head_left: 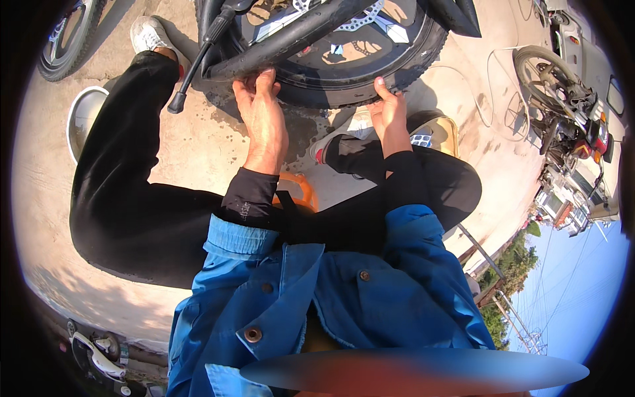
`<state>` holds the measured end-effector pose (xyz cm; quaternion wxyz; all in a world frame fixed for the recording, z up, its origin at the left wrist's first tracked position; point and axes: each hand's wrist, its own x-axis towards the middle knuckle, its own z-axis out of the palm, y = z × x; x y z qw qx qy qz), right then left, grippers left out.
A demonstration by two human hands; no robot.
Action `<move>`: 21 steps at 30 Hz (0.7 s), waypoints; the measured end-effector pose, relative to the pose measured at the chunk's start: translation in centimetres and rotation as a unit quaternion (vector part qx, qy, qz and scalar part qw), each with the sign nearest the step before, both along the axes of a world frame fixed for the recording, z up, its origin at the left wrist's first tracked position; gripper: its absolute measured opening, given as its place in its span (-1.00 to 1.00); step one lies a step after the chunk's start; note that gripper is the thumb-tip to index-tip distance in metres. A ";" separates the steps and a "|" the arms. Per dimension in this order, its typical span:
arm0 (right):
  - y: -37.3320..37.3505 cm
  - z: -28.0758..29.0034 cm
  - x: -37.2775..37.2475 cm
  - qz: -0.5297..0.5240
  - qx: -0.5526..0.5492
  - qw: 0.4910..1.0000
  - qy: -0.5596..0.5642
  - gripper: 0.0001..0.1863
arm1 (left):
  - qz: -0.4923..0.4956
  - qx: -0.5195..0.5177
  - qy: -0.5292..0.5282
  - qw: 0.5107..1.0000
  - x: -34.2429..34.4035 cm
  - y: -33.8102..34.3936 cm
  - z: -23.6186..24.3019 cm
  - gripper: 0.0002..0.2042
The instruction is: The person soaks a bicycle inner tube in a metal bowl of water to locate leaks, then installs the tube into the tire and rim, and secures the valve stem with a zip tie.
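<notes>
Ahead of me stands a motorbike-type wheel with a black tire, its lower edge wet-looking. A thick black frame tube crosses it, and a metal brake disc shows near the hub. My left hand is closed on the tire's lower left edge, thumb up beside the tube, other fingers partly hidden. On the lower right edge my right hand grips the same tire, thumb against its side and fingers behind. A black kickstand hangs to the left of the wheel.
A white basin stands beside my left leg, a yellowish basin by my right knee. An orange stool-like thing is under me. Another wheel is at upper left. A parked motorcycle and a hose lie to the right.
</notes>
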<state>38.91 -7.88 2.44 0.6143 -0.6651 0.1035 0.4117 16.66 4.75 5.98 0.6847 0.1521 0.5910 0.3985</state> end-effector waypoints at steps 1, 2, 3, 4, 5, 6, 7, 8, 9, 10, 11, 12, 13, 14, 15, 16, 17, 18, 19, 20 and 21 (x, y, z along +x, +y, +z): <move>0.0 0.1 0.1 0.010 0.020 1.000 0.011 -0.60 | 0.014 0.027 -0.035 0.999 0.0 0.1 0.4 -0.61; 0.0 0.2 0.1 0.008 0.020 1.000 0.016 -0.63 | 0.022 0.029 -0.067 0.997 0.1 0.2 0.8 -0.60; 0.0 0.2 0.1 0.005 0.019 1.000 0.019 -0.66 | 0.030 0.030 -0.099 0.994 0.2 0.4 1.2 -0.59; 0.0 0.2 0.1 0.009 0.030 0.999 0.013 -0.68 | 0.025 0.055 -0.119 0.991 0.3 0.6 1.5 -0.53; 0.1 0.2 0.0 0.027 0.056 0.998 0.018 -0.69 | 0.019 0.069 -0.154 0.986 0.0 0.8 1.9 -0.45; 0.1 0.3 0.0 0.039 0.017 0.999 0.032 -0.47 | 0.022 0.036 -0.156 0.987 0.0 1.0 2.2 -0.43; 0.1 0.3 -0.1 0.024 0.009 0.998 0.063 -0.46 | 0.018 0.055 -0.172 0.983 0.0 1.3 2.4 -0.41; 0.1 0.4 -0.2 0.011 0.005 0.995 0.098 -0.46 | 0.028 0.006 -0.170 0.985 0.0 1.6 2.4 -0.41; 0.1 0.5 -0.3 -0.005 0.006 0.991 0.131 -0.45 | 0.035 -0.017 -0.178 0.983 0.1 1.9 2.4 -0.41; 0.0 0.5 -0.5 0.014 0.007 0.992 0.126 -0.43 | 0.043 -0.037 -0.185 0.981 0.1 2.1 2.4 -0.41; -0.1 0.5 -0.7 0.029 -0.009 0.993 0.115 -0.47 | 0.036 -0.044 -0.179 0.982 0.0 2.2 2.3 -0.50; -0.2 0.6 -0.9 0.057 0.017 0.990 0.129 -0.50 | 0.013 -0.056 -0.179 0.982 0.2 2.2 2.2 -0.54; -0.3 0.6 -0.9 0.084 0.041 0.985 0.143 -0.52 | -0.008 -0.082 -0.164 0.983 0.3 2.0 2.1 -0.58; -0.3 0.7 -0.8 0.080 0.011 0.987 0.141 -0.64 | -0.030 -0.077 -0.165 0.983 0.5 1.7 2.0 -0.62; -0.3 0.7 -0.3 0.069 -0.017 0.986 0.153 -0.63 | -0.053 -0.093 -0.153 0.982 0.7 1.3 1.8 -0.66; -0.2 0.7 0.1 0.043 -0.028 0.990 0.131 -0.59 | -0.047 -0.090 -0.140 0.985 0.9 1.0 1.6 -0.70; -0.1 0.7 0.6 0.021 -0.027 0.994 0.108 -0.55 | -0.044 -0.098 -0.126 0.986 1.0 0.8 1.4 -0.73; 0.1 0.8 1.4 0.011 -0.046 0.998 0.044 -0.49 | -0.028 -0.062 -0.105 0.992 1.0 0.5 1.2 -0.72; 0.3 1.0 2.1 -0.001 -0.083 0.997 -0.008 -0.43 | -0.014 -0.047 -0.075 0.996 1.1 0.2 1.1 -0.71; 0.4 1.2 2.6 -0.046 -0.091 0.993 -0.052 -0.35 | -0.016 -0.031 -0.066 0.997 1.1 0.0 0.9 -0.72; 0.5 1.2 2.7 -0.046 -0.044 0.990 -0.122 -0.34 | -0.017 -0.024 -0.056 0.998 1.1 -0.2 0.8 -0.73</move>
